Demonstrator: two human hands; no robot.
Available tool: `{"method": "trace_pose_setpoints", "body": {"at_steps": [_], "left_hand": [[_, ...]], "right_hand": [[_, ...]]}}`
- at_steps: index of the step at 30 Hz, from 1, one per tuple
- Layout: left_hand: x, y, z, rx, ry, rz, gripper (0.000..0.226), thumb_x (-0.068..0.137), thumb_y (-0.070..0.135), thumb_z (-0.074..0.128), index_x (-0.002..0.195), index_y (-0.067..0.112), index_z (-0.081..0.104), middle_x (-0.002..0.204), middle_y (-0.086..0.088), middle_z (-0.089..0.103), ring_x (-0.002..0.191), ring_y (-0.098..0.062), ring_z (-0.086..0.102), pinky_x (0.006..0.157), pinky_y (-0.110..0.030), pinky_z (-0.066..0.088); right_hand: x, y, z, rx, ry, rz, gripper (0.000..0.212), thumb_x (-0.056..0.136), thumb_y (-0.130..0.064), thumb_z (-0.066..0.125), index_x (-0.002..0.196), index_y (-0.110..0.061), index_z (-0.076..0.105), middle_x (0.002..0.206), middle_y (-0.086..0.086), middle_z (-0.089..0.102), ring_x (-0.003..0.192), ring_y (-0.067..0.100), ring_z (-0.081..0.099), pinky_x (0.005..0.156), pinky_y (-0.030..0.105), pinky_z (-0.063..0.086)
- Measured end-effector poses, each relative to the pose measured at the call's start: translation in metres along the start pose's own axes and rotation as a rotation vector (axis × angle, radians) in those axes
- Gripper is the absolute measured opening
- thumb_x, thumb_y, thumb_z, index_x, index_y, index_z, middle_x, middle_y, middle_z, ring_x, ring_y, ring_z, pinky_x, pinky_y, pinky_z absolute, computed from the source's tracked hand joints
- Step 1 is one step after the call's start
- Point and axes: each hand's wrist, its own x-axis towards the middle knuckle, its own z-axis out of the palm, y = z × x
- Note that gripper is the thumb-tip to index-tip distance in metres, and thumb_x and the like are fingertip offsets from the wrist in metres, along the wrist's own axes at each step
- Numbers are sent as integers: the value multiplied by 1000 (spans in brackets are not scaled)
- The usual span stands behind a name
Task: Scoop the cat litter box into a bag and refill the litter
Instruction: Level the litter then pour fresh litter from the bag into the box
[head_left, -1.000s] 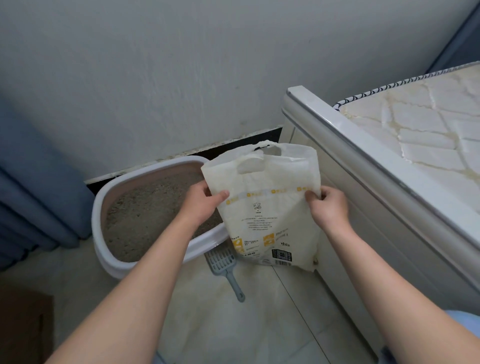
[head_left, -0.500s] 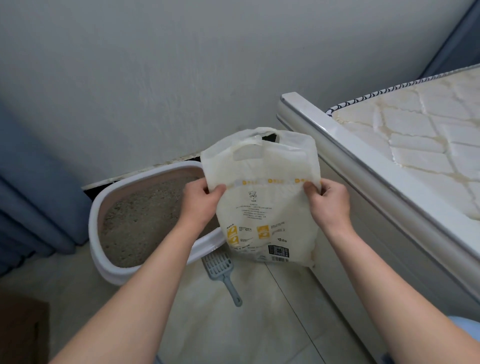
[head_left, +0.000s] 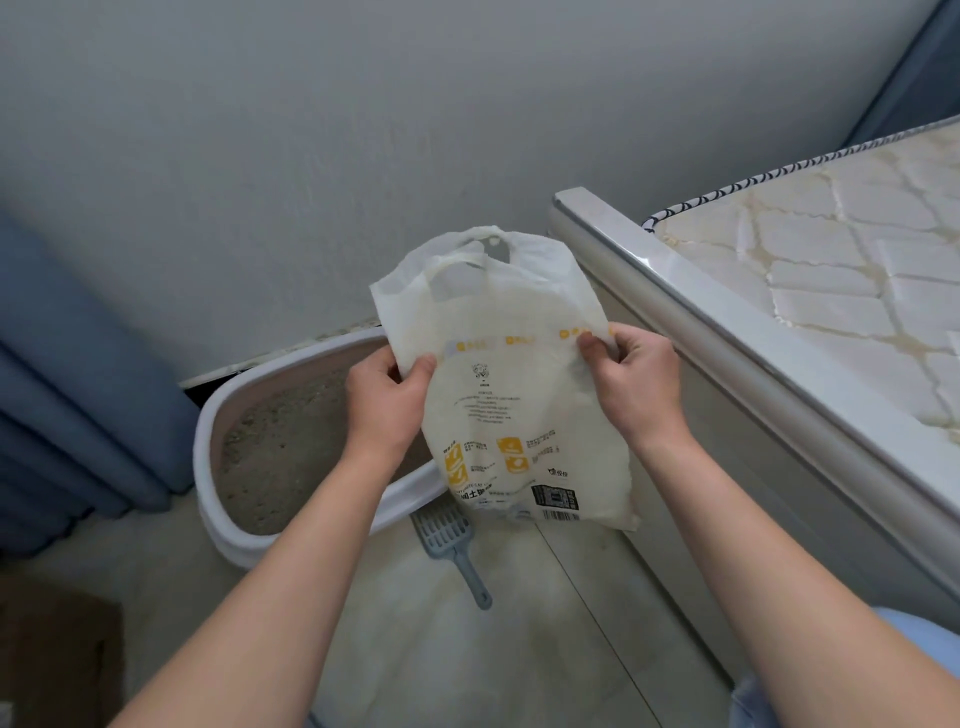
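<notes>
I hold a white litter bag (head_left: 506, 395) with yellow print and a cut-out handle upright in the air between both hands. My left hand (head_left: 384, 402) pinches its left edge, thumb on the front. My right hand (head_left: 636, 382) pinches the right edge at the yellow strip. Behind and left of the bag sits the oval white litter box (head_left: 208, 457) with grey-brown litter (head_left: 280, 452) inside. A grey-blue slotted scoop (head_left: 454, 545) lies on the floor below the bag, handle toward me.
A bed frame (head_left: 737, 374) with a quilted mattress (head_left: 852, 280) runs along the right. Blue curtain folds (head_left: 78, 395) hang at the left. A grey wall stands behind the box. Pale floor tiles (head_left: 467, 649) lie below my arms.
Both hands have lifted the bag a little and shifted their pinch higher along its edges. The bag's top has crumpled and its handle flaps have spread.
</notes>
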Motion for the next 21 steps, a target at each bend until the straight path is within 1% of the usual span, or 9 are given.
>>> {"method": "trace_pose_setpoints", "body": {"at_steps": [2,5,8,10,11,14,16,18,21], "left_hand": [[2,5,-9,-12,34,6,21,90,14,72,75,29,68,74,12,71,68,-2,67,67,-37,58],[2,11,-26,-21,85,10,18,89,15,72,75,26,69,77,9,73,73,-10,69,68,-38,58],[-3,20,-47,-48,156,23,17,90,13,71,78,24,69,76,10,72,69,-3,67,66,-31,57],[-6,29,-63,-65,184,39,17,91,12,70,80,24,69,77,13,72,67,4,66,63,-21,54],[-6,32,-71,-74,200,49,15,92,12,70,82,24,70,77,15,72,68,4,67,63,-19,55],[-4,41,-104,-89,300,93,9,91,11,70,88,19,73,77,18,72,71,2,68,66,-23,57],[-4,45,-128,-83,374,119,7,91,10,71,89,16,73,79,15,72,71,-2,67,69,-28,57],[-6,45,-153,-70,444,137,12,90,11,72,84,21,72,78,14,72,73,-7,67,69,-31,57],[-16,39,-188,-46,523,132,20,89,12,72,78,28,71,72,21,72,72,-2,66,70,-30,56]], "right_hand": [[3,-16,5,57,-29,-32,42,91,-24,67,52,-31,52,47,-11,37,52,13,33,50,30,27],[6,-36,19,122,-71,-86,41,90,-23,68,54,-23,48,51,-10,36,52,14,33,51,30,27],[8,-56,38,190,-112,-118,46,91,-23,67,55,-16,39,55,-5,30,54,15,26,52,32,21],[7,-70,48,252,-145,-126,45,92,-19,66,53,-20,43,54,-8,29,54,14,25,50,30,19],[6,-77,53,279,-158,-130,45,93,-18,66,53,-22,47,54,-9,30,54,13,25,49,30,20],[5,-100,69,349,-201,-164,42,94,-21,65,59,-9,45,58,1,33,56,16,28,52,32,21],[2,-114,83,379,-235,-182,45,93,-25,65,62,-2,42,60,3,33,58,17,28,53,33,21],[-7,-126,99,428,-282,-182,45,92,-28,65,64,1,45,60,4,36,58,17,30,53,33,23],[-27,-139,125,482,-370,-171,43,91,-30,65,69,4,54,60,9,42,59,16,36,52,33,30]]}}
